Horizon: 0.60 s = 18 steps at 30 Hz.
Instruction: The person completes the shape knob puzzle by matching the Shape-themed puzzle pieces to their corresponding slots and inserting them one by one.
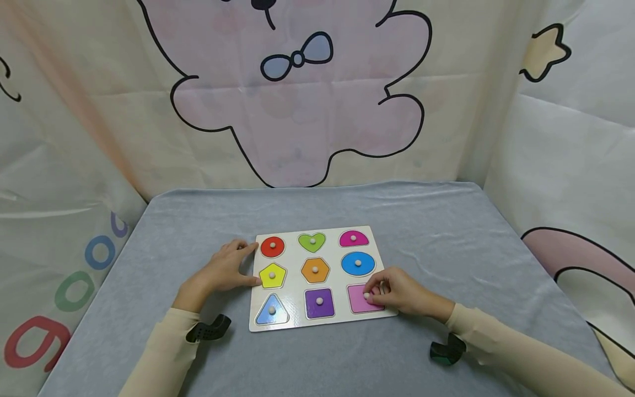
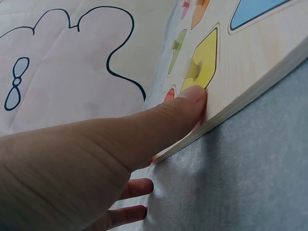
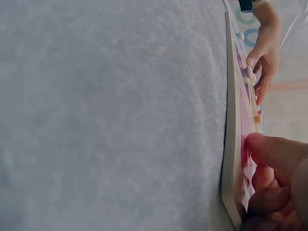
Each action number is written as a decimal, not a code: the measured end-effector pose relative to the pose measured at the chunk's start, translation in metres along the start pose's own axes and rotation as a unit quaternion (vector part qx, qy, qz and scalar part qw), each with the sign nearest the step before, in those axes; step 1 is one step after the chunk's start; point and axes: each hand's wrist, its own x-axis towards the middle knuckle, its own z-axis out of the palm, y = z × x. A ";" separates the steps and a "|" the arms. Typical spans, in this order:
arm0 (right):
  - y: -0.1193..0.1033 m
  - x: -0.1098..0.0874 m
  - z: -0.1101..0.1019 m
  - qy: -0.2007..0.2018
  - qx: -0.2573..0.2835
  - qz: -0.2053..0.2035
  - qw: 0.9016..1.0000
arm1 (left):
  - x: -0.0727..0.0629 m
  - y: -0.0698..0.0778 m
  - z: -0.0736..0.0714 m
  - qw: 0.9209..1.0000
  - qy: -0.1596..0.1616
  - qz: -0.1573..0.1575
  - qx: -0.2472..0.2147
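A wooden peg puzzle board (image 1: pixel 296 298) lies flat on the cloth, with coloured shapes set in it, each with a small round knob. With thumb and fingertips, my right hand (image 1: pixel 401 290) pinches the knob of the pink rectangle piece (image 1: pixel 356 300) at the board's near right corner; the piece appears to sit in its slot. My left hand (image 1: pixel 224 268) rests at the board's left edge. Its thumb (image 2: pixel 185 103) presses the edge beside the yellow pentagon piece (image 2: pixel 206 60), and its index finger touches near the red circle piece (image 1: pixel 273 247). The other left fingers are extended beside the board.
The blue-grey cloth (image 1: pixel 421 237) covers the table around the board. Other pieces in the board include a purple square (image 1: pixel 319 303), a blue triangle (image 1: pixel 272 310) and a blue oval (image 1: pixel 358 263). Printed fabric walls (image 1: pixel 297 138) stand behind and at both sides.
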 end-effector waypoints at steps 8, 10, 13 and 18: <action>-0.001 0.001 -0.001 -0.007 -0.004 0.000 1.000 | 0.000 0.000 0.000 1.000 0.001 0.002 0.001; -0.001 0.001 -0.001 -0.007 -0.004 -0.002 1.000 | -0.001 0.001 0.000 1.000 0.002 0.002 0.001; -0.001 0.001 -0.002 -0.005 -0.006 -0.006 1.000 | 0.000 0.001 0.000 1.000 0.003 0.004 0.002; 0.001 0.002 -0.002 -0.004 -0.006 -0.014 1.000 | 0.000 0.000 0.000 1.000 0.003 0.004 0.004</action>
